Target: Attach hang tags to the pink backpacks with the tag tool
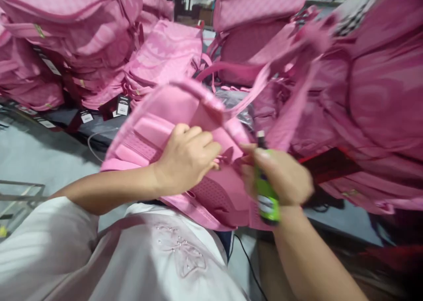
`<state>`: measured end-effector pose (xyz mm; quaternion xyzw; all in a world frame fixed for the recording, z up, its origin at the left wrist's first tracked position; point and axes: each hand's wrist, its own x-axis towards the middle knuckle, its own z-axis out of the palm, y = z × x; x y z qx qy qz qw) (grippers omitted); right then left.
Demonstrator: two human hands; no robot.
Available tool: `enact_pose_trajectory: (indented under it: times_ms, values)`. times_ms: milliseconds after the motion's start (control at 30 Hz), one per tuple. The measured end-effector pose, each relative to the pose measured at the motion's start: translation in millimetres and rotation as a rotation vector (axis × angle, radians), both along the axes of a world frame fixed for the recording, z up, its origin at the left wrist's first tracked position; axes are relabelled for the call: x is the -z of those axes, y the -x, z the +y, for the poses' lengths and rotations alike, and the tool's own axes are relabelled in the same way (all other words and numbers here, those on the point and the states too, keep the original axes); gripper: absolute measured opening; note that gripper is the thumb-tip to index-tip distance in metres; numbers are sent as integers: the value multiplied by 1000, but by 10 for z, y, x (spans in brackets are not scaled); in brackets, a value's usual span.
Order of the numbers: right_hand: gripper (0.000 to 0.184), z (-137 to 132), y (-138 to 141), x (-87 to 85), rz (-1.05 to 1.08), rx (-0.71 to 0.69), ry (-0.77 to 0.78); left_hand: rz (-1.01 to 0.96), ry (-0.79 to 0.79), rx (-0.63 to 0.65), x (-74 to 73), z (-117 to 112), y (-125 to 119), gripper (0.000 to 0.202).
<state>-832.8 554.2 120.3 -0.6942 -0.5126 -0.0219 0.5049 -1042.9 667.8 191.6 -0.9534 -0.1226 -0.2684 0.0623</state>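
Bags (165, 50) behind: your left hand (190, 157) curls, hold unclear, over an open bag (214, 195); right hand (282, 175), gripping a tool (267, 195), may slip, scuffing it.

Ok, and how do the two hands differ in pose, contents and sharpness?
The left hand is curled at the pink bag with no tool showing, whereas the right hand grips a green-and-black item. The left hand looks fairly sharp; the right hand is blurred. Both are bare.
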Motion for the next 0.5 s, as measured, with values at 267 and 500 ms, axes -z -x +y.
enact_pose_trajectory:
  times_ms: [267, 500]
  values:
    - [22, 232, -315, 595, -547, -155, -143, 49, 145, 199, 248, 757, -393, 31]
    - [39, 510, 364, 536, -447, -122, -341, 470, 111, 26, 61, 1118, -885, 96]
